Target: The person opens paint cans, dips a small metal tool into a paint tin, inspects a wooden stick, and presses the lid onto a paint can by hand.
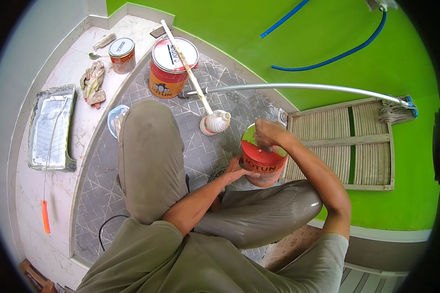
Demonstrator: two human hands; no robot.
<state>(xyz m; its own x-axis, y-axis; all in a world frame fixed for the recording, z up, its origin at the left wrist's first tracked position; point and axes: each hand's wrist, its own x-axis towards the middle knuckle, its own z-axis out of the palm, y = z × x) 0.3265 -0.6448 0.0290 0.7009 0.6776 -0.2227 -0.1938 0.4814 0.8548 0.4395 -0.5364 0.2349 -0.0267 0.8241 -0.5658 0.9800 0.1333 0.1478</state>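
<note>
A red and orange paint can (262, 170) marked JOTUN stands tilted between my legs, with light green paint along its rim and inside. Its lower left side rests in my left hand (237, 171), thumb pressed across the front. Over the can's opening, my right hand (270, 134) is closed in a fist; whatever it grips is hidden by the fingers. Just left of the can, a white plastic bottle (215, 122) stands on the grey tiles, close to the end of a long pale stick (187, 66).
A large JOTUN can (167, 80) supports the stick. On the marble ledge are a smaller can (122, 58), a crumpled rag (93, 84), a paint tray (43, 158) and an orange-handled roller frame (45, 217). A mop (303, 86) and slatted panel (322, 163) lie at the right.
</note>
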